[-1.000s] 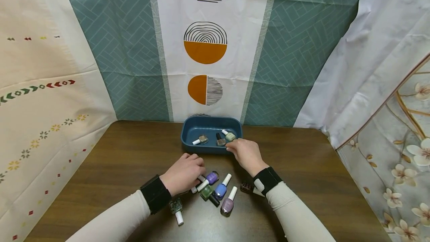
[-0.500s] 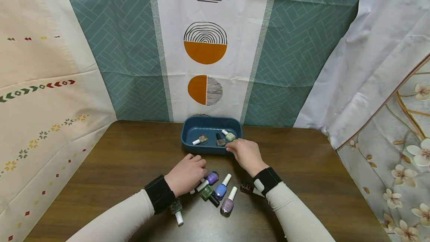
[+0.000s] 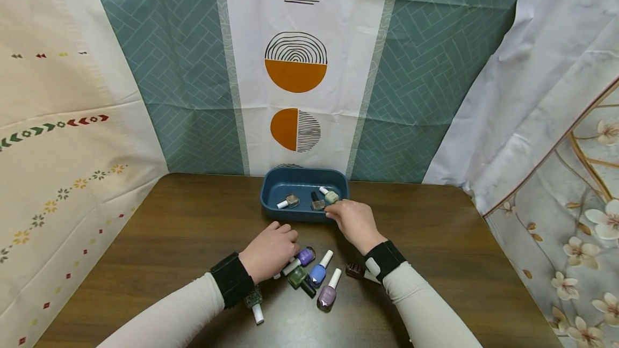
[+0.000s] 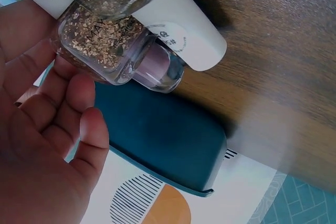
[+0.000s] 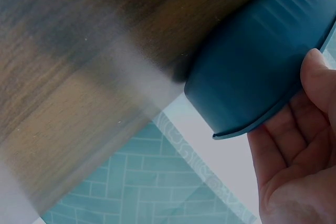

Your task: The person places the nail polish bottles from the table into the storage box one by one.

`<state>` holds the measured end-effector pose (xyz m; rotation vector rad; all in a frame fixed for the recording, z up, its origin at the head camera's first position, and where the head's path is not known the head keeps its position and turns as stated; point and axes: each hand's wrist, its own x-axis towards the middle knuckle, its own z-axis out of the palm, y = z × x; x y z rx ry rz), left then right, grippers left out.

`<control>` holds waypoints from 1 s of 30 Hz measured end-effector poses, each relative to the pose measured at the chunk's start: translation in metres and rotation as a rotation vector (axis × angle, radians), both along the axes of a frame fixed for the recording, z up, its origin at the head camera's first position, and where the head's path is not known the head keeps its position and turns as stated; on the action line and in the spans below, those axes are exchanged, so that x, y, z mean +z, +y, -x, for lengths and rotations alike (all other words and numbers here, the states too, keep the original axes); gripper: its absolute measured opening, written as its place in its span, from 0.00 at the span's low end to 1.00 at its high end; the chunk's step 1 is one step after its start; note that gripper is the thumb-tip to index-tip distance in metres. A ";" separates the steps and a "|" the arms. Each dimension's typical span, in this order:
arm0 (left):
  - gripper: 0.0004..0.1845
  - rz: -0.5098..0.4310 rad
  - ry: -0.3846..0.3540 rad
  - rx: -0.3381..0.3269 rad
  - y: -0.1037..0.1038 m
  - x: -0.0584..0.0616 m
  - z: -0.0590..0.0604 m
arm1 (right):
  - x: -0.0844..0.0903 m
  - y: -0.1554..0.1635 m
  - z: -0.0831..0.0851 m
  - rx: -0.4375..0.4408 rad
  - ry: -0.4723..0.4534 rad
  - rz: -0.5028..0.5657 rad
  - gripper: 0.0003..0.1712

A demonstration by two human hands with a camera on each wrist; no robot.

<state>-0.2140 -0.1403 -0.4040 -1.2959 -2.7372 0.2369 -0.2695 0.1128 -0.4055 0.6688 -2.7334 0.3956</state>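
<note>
Brown table w/ blue tray (image 3: 271, 193): left hand (image 3: 268, 248) pinches glitter bottle (image 4: 100, 45) among loose polishes; right hand (image 3: 355, 222), fingers relaxed, rests at tray rim. Best lifted straight, w/o nudging neighbours

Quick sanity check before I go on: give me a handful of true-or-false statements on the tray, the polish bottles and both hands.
1. Three bottles lie in the blue tray. True: a beige one, a dark-capped one and a pale green one.
2. The right hand rests at the tray's near right rim. True.
3. The left hand is inside the tray. False: it is on the table, at the bottle cluster.
4. The blue bottle stands upright. False: it lies on its side.
5. The tray is red. False: it is dark blue.
</note>
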 end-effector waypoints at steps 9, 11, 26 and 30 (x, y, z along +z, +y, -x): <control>0.14 0.006 0.060 -0.022 -0.002 0.000 -0.001 | 0.000 -0.001 -0.001 0.007 0.002 0.003 0.07; 0.12 0.007 0.083 -0.028 -0.002 0.002 -0.001 | 0.001 0.000 -0.001 0.007 0.003 0.001 0.07; 0.14 -0.024 0.122 0.016 -0.004 0.013 -0.002 | 0.001 0.000 0.000 0.015 -0.003 -0.007 0.07; 0.12 -0.039 0.142 0.022 -0.006 0.016 0.000 | 0.001 0.000 0.001 0.017 -0.002 -0.004 0.07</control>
